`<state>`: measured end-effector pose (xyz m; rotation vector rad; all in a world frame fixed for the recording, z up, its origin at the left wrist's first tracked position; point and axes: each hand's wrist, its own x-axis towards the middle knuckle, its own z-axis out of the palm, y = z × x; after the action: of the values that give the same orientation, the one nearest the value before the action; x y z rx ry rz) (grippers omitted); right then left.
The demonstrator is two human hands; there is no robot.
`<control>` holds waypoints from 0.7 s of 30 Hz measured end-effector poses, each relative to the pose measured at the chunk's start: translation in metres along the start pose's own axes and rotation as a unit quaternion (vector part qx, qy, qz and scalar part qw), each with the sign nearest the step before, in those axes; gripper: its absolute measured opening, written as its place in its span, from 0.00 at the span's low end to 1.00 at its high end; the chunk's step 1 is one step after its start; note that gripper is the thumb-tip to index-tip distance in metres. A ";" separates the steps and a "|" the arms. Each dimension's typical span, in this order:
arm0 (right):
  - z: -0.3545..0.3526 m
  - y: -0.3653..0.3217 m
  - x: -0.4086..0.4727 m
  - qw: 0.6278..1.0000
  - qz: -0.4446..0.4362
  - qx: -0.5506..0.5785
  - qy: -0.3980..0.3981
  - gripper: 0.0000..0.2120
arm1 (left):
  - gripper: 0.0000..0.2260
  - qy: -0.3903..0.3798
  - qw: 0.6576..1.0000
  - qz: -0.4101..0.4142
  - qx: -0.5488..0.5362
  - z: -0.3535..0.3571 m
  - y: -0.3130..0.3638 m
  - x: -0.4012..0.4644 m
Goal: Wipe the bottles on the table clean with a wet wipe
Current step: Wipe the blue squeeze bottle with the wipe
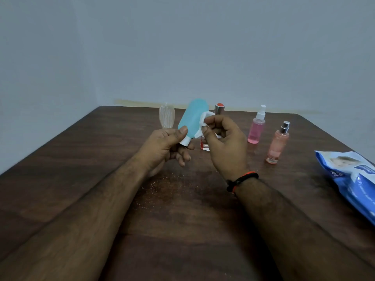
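**Teal bottle held upside down for wiping**

The left hand (168, 145) holds the soft teal plastic squeeze bottle with a white cap (193, 118) above the middle of the dark brown wooden tabletop (182, 220); thumb and curled fingers close around the neck and cap end, so the body tilts up and away, cap lowest; this grip likely leaves most of the bottle's surface free for cleaning. The right hand (223, 142) pinches the folded white wet wipe (203, 123) between thumb and fingertips and presses it against the bottle's right side, near the lower half; the rest of the fingers are curled loosely. A black and red corded band (241, 180) circles the right wrist.

Toward the far edge stand the other bottles: a clear ribbed plastic bottle (166, 116) left of the teal one; a bottle with a silver collar and red top (219, 108), mostly hidden behind the right hand; a clear spray bottle of pink liquid with a white nozzle (256, 128); and a peach-pink bottle with a metallic sprayer (277, 145) nearer the right edge. They stand well apart, probably so that each can be lifted singly. A blue and white soft pack of wipes (353, 179) lies at the right edge, within the right hand's reach. Fine pale specks (162, 185) dot the tabletop beneath the forearms.

Wiping of the teal bottle appears under way; which others are done cannot be told.
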<state>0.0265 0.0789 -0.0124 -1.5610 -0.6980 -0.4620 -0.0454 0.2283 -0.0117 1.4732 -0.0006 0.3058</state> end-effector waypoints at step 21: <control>0.011 -0.007 -0.012 0.967 -0.189 -0.146 -0.092 0.10 | 0.17 0.090 0.975 -0.076 -0.191 0.022 0.008 0.005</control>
<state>0.0119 0.0884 -0.0162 -1.7650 -1.1212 -0.7349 -0.0384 0.2082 -0.0008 1.0542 0.1889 0.2943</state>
